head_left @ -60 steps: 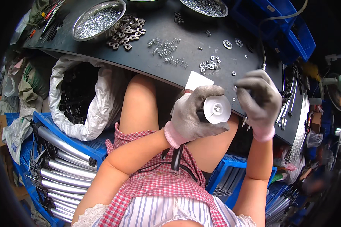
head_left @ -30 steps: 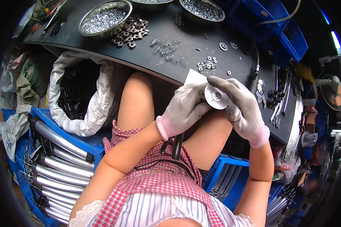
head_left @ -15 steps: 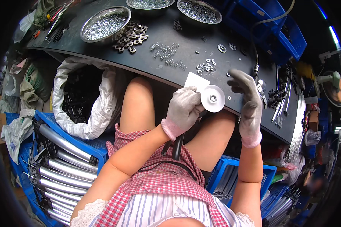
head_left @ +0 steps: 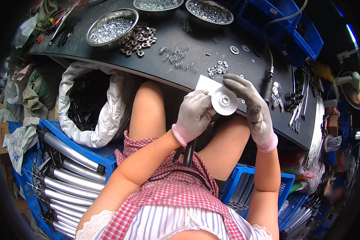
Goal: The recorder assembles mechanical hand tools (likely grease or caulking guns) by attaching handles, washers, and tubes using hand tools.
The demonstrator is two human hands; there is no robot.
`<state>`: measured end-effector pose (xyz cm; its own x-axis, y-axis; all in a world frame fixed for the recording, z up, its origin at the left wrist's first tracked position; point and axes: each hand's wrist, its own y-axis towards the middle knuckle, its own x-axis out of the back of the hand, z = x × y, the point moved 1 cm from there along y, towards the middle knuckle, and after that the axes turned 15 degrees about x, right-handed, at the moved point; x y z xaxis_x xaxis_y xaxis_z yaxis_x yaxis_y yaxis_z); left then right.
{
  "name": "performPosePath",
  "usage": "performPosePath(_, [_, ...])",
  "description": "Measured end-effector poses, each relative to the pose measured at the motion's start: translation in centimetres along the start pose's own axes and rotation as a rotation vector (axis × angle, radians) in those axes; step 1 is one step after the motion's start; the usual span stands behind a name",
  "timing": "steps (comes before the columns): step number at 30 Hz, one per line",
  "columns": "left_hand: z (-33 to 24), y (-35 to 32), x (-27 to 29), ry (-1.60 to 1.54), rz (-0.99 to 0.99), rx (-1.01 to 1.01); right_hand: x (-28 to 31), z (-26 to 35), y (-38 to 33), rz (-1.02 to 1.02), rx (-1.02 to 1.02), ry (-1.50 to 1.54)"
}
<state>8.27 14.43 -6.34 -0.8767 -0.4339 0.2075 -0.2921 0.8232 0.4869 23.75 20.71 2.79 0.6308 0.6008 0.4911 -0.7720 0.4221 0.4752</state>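
Head view: left hand (head_left: 193,115) grips the white disc (head_left: 220,105), right hand (head_left: 253,109) half-open beside it.

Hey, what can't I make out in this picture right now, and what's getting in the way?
All in the head view:
Back of the white disc: hidden by its own face and the left hand.
Far rim of the middle bowl: cut off by the picture's top edge.
Separate parts inside the white bag: lost in shadow.
Lone metal piece on the table: too small to identify.
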Motion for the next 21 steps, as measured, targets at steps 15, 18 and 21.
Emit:
performPosePath(15, [0.1,0.0,-0.1,-0.020,0.011,0.004,-1.1,-0.3,0.1,-0.239,0.032,-0.017])
performPosePath(18, [0.2,-0.1,-0.2,0.012,-0.018,-0.024,-1.3,-0.4,-0.1,-0.174,0.010,0.021])
performPosePath(21, [0.2,0.0,-0.1,-0.016,-0.035,-0.018,-0.8,-0.7,-0.3,-0.090,0.015,0.020])
